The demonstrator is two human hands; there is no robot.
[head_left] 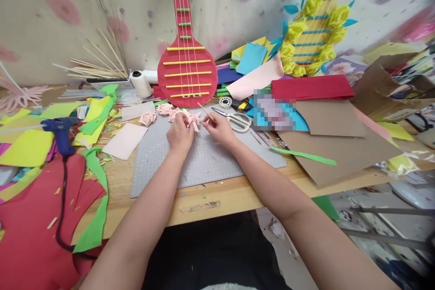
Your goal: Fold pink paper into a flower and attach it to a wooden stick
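Note:
My left hand (180,136) is closed on a pale pink paper flower (193,118) with loose strips sticking out, held above the grey cutting mat (204,167). Just right of it, my right hand (220,131) grips a thin wooden stick (205,110) that slants up to the left; its fingertips come close to the flower. More pink paper roses (147,118) lie at the mat's far left edge. Behind the hands a red toy lute (187,72) with yellow and green bars leans upright on the wall. Scissors (238,120) rest beyond my right hand.
A blue glue gun (61,133) with a black cord stands at the left among coloured paper scraps. Brown cardboard sheets (340,149) cover the right side, near a green strip (306,156). A yellow lute with paper flowers (312,36) leans behind; thin sticks (98,70) stand at the back left.

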